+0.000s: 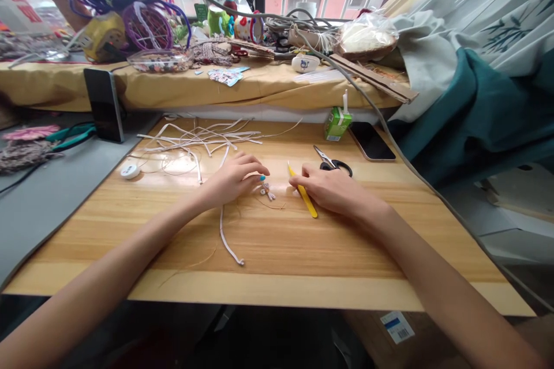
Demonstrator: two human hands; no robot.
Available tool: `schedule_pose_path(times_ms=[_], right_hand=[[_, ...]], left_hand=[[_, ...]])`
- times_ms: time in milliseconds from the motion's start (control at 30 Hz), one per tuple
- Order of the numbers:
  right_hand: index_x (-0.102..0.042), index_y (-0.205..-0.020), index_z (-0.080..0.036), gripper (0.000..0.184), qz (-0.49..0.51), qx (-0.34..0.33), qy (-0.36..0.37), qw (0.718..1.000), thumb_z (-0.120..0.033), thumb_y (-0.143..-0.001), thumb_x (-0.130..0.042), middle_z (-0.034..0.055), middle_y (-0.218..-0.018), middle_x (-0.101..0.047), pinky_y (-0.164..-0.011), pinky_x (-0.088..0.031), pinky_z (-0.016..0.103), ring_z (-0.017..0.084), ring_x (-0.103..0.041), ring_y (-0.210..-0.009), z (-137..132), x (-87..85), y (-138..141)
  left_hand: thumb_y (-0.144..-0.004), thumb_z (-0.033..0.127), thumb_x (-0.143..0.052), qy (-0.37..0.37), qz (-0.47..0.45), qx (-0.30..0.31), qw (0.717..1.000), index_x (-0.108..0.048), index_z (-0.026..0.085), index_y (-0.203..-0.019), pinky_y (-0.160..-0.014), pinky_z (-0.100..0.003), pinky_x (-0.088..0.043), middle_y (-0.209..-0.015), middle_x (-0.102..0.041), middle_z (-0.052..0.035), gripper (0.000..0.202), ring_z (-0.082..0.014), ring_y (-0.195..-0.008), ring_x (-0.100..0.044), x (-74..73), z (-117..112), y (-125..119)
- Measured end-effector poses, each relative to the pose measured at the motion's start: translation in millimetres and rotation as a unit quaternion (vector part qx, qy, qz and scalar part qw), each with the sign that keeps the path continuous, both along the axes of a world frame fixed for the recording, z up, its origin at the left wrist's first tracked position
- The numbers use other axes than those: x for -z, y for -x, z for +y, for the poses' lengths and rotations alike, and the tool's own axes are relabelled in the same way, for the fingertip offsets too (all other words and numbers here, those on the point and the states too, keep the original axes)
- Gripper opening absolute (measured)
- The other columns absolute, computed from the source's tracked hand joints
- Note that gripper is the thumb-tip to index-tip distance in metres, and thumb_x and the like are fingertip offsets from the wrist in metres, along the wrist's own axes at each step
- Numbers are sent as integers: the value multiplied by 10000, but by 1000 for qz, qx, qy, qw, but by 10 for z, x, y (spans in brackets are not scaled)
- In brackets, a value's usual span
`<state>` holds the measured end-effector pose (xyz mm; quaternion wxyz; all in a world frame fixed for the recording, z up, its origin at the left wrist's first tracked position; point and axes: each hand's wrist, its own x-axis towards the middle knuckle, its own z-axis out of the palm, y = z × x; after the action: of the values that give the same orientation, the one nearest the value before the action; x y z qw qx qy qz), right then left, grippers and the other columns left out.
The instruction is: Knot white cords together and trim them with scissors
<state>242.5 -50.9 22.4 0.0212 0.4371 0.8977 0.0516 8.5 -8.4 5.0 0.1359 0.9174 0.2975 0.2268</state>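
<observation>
My left hand (236, 177) is over the middle of the wooden board with its fingers stretched out and apart. Beside its thumb lies a small white knotted cord piece (267, 190) with a bit of blue at its upper end; whether the thumb touches it I cannot tell. A white cord (223, 230) passes under this hand and curls toward the front edge. My right hand (331, 187) is closed around slim yellow tweezers (308, 202), their pointed tip facing away from me. Just beyond that hand are black-handled scissors (333, 165). A thin brown thread (272, 206) lies between the hands.
Several white cords (203, 137) lie heaped at the back of the wooden board (303, 265). A small white round container (130, 170) is at left. At back right are a green drink carton (338, 123) and a phone (372, 141). Another phone (104, 105) stands upright at left.
</observation>
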Motion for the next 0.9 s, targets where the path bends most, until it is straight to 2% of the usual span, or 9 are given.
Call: schedule_pose_path(times_ms=[167,333,433,500,600,667,733,767,900], right_hand=[[-549,-927,-205,229,64,60,-19,996,-227,-855,-333,47,-861,-528,-471,-225,229,113,-487,-602,-27,35,64],[-526,-1044,-186,273,258,118,29,959,-303,-840,-388,62,-944,-564,-629,-377,248,134,-534,-715,-67,110,219],[-478,-1137,-175,380,270,150,45,950,-357,-806,-441,86,-1002,-558,-679,-399,285,169,-535,-776,-76,133,261],[-429,-1201,-155,443,251,167,47,952,-323,-792,-455,101,-1018,-550,-711,-394,307,188,-526,-811,-72,124,252],[-478,-1160,-123,407,243,180,83,950,-222,-767,-443,75,-847,-584,-696,-384,301,179,-520,-746,-48,92,200],[-517,-1107,-131,386,273,200,119,933,-191,-731,-451,41,-735,-573,-642,-379,282,160,-510,-672,-24,73,165],[-520,-1072,-146,373,346,234,167,893,-188,-707,-454,21,-697,-552,-584,-376,259,139,-500,-623,-5,64,156],[-512,-1052,-152,349,392,251,205,861,-194,-713,-436,13,-674,-540,-552,-376,249,129,-496,-594,0,63,165],[-461,-929,-176,201,560,292,327,703,-250,-764,-372,-71,-473,-374,-383,-277,184,66,-342,-387,-30,62,277]], left_hand=[[-803,328,-477,-45,56,30,997,-612,184,-868,-769,-309,-353,-849,-594,-56,208,-186,-837,-446,-56,-51,-1],[-824,298,-436,-31,71,39,996,-589,179,-934,-767,-313,-365,-896,-570,-74,222,-188,-853,-444,-15,-106,-47],[-823,307,-434,-21,68,33,997,-572,166,-959,-783,-325,-370,-919,-556,-86,240,-196,-876,-447,10,-120,-68],[-820,283,-439,-2,61,32,998,-569,157,-932,-785,-323,-377,-906,-560,-85,213,-194,-881,-452,21,-130,-82],[-794,239,-469,50,21,-4,999,-545,148,-889,-746,-305,-400,-856,-571,-70,151,-178,-846,-485,29,-144,-101],[-779,207,-478,100,-12,-33,994,-524,151,-883,-697,-278,-414,-824,-574,-51,126,-151,-782,-514,26,-148,-107],[-771,175,-477,144,-44,-45,988,-514,156,-889,-658,-249,-419,-816,-579,-38,125,-125,-734,-529,17,-144,-107],[-772,163,-473,159,-58,-43,985,-516,159,-896,-650,-238,-419,-824,-582,-36,132,-117,-731,-533,11,-141,-105],[-786,161,-457,182,-93,-30,978,-512,176,-999,-683,-240,-426,-851,-584,-36,221,-111,-771,-537,-15,-143,-105]])
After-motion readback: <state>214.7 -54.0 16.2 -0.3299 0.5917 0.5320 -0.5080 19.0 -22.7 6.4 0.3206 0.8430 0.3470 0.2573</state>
